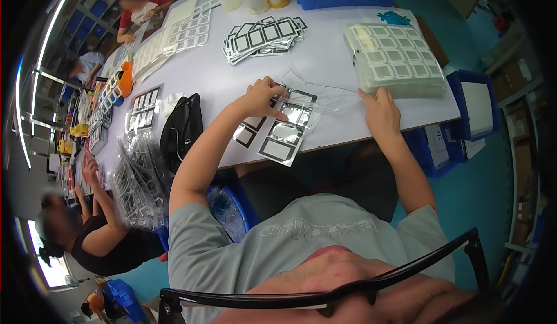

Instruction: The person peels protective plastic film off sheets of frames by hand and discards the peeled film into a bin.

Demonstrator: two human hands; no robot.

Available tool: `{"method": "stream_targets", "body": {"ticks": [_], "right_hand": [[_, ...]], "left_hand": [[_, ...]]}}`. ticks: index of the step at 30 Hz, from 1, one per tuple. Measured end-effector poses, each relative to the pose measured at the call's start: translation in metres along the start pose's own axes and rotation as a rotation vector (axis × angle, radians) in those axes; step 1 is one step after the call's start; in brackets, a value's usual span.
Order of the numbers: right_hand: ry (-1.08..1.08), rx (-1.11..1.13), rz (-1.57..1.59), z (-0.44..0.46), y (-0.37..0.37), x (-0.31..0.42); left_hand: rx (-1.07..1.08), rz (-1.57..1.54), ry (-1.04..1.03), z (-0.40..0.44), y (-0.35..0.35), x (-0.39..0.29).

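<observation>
My left hand point(264, 99) grips the upper left edge of a silvery strip point(281, 140) with black-framed windows, whose lower end hangs past the table's front edge. A second black-framed strip point(248, 131) lies under and beside that hand. My right hand point(382, 115) pinches the edge of a clear thin film point(328, 95), which stretches, wrinkled, between both hands and partly over the strip. Behind them lies a loose pile of similar framed strips point(264, 38). To the right of it stands a stack of clear trays point(397, 57) with pale square frames.
A black pouch point(181, 129) and plastic-wrapped frames point(136, 179) lie left. Tubs point(255, 0) and a blue tray point(348, 2) stand at the back. Blue bins point(476, 106) are right. Co-workers sit left point(96, 225) and far left point(142, 11); a blue bin point(229, 211) stands below the table.
</observation>
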State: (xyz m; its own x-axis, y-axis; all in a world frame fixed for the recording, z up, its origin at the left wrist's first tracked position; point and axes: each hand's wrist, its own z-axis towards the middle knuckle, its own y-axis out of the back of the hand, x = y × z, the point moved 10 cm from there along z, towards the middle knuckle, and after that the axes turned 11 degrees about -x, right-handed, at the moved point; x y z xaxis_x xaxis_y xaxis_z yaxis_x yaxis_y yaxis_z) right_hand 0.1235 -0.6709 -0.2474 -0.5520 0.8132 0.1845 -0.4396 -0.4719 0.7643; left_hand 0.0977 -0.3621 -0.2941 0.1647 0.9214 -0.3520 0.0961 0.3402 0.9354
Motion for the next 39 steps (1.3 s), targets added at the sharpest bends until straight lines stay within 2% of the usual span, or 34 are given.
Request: {"method": "stream_targets", "body": {"ticks": [4,7,9,14,18,21,22,24,26,28,30,33,34,35,36,38,39], "right_hand": [[0.024,-0.017,0.026,0.002,0.007,0.003],[0.019,-0.046,0.110,0.007,0.025,0.004],[-0.028,-0.079,0.121,0.012,0.046,-0.004],[-0.090,-0.451,0.219,0.028,0.127,-0.055],[-0.584,-0.450,0.797,0.023,0.160,-0.134],[-0.551,-0.580,1.069,0.041,0.202,-0.149],[-0.486,-0.648,1.031,0.053,0.222,-0.137],[-0.344,-0.793,0.960,0.082,0.259,-0.095],[-0.032,-0.967,0.757,0.111,0.297,-0.008],[0.299,-1.092,0.833,0.133,0.313,0.082],[0.442,-1.107,0.779,0.149,0.299,0.171],[0.724,-1.193,0.894,0.134,0.261,0.344],[0.810,-1.192,0.944,0.119,0.244,0.401],[0.888,-1.133,1.005,0.099,0.225,0.454],[0.980,-0.939,1.175,0.082,0.201,0.501],[1.081,-0.610,1.214,0.027,0.147,0.578],[1.208,-0.402,1.134,-0.007,0.109,0.614]], "left_hand": [[-0.008,0.031,0.007,-0.003,0.002,-0.002],[-0.124,-0.056,-0.048,-0.008,0.006,-0.001],[-0.180,-0.127,-0.014,-0.014,0.009,0.006],[-0.235,-0.178,0.008,-0.020,0.013,0.016],[-0.259,-0.237,0.048,-0.020,0.017,0.024],[-0.273,-0.364,0.094,-0.014,0.017,0.038],[-0.280,-0.414,0.106,-0.015,0.018,0.037],[-0.339,-0.423,0.137,-0.017,0.021,0.032],[-0.449,-0.403,0.126,-0.024,0.025,0.025],[-0.643,-0.242,0.012,-0.046,0.047,-0.007],[-0.735,-0.168,0.049,-0.072,0.056,-0.029],[-0.744,0.042,0.113,-0.111,0.050,-0.041],[-0.655,0.053,0.076,-0.114,0.032,-0.031],[-0.668,-0.198,0.098,-0.124,0.039,-0.036],[-0.680,-0.448,0.114,-0.135,0.044,-0.042],[-0.520,-0.166,-0.007,-0.161,0.010,-0.035],[-0.579,0.158,0.041,-0.166,-0.001,-0.027]]}}
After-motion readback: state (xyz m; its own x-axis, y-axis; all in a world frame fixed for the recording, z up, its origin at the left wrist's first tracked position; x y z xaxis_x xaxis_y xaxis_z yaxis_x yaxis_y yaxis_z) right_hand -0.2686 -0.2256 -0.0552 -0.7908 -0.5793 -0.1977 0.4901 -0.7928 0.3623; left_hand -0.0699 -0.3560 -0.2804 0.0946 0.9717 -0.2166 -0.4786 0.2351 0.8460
